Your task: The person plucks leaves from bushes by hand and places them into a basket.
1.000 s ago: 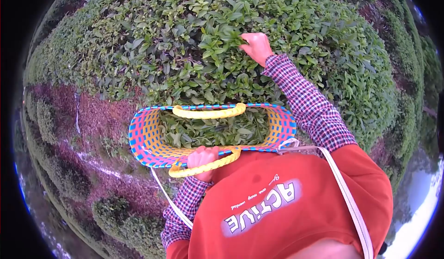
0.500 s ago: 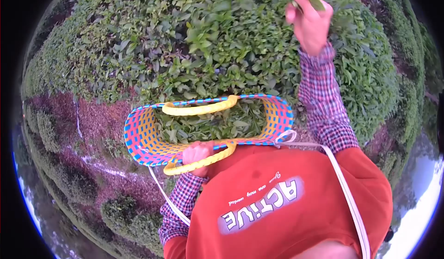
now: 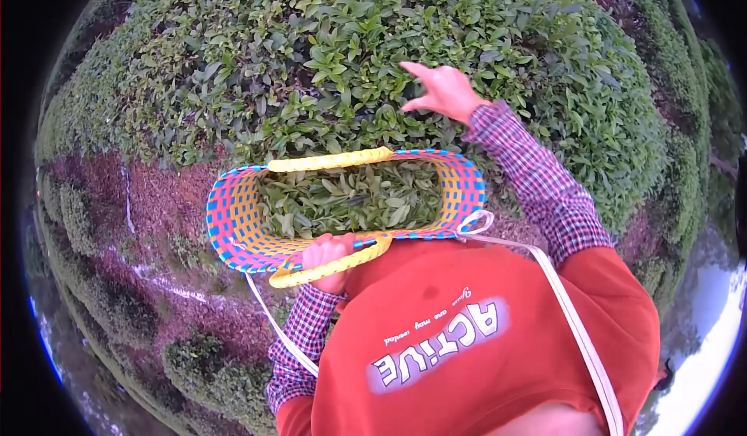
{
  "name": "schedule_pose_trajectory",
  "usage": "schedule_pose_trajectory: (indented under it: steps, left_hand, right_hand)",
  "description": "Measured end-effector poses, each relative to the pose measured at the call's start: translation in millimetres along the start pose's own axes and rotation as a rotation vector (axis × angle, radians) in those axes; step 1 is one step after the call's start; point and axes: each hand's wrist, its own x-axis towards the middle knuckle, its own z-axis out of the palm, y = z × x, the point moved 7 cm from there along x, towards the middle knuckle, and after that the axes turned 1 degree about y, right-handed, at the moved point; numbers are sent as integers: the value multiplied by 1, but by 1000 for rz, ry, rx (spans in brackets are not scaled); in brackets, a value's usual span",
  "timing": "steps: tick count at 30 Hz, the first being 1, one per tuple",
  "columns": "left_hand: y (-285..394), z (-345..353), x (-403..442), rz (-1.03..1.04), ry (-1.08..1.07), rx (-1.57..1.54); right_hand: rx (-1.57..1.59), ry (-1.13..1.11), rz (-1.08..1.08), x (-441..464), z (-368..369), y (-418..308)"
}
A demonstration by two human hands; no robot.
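Note:
A woven basket (image 3: 463,191) in pink, blue and yellow hangs at the front of the body, with picked green leaves (image 3: 350,198) inside. My left hand (image 3: 327,260) grips its near rim beside the yellow handle (image 3: 331,270), fingers wrapped over the edge. Above and right of the basket, my right hand (image 3: 442,91) hovers over the leafy bush (image 3: 334,70), thumb and index finger spread apart and nothing between them. The other fingers of that hand look curled or hidden.
A white strap (image 3: 580,335) runs from the basket over the red top. Reddish-brown ground (image 3: 167,202) lies left of the basket, with low bushes (image 3: 206,366) below it. More hedge rows (image 3: 673,70) curve along the right side.
My right hand has come down and left from the upper right; the leaves it held are gone and its fingers are apart. My left hand has kept its grip while the basket shifted slightly up in view.

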Motion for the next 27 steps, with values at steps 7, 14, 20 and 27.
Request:
schedule_pose_trajectory:
  steps: [7,14,20,27]
  left_hand:
    - [-4,4,-2,-39,10,30]
    - [-1,3,-11,6,15,25]
    - [-8,6,-2,-86,-40,-24]
    - [-3,7,-1,-2,61,32]
  right_hand:
    - [352,253,-168,26,19,-7]
    - [984,720,86,-14,-120,-18]
    - [168,-195,-419,-111,-20,-79]
    - [25,-70,-85,56,3,-41]
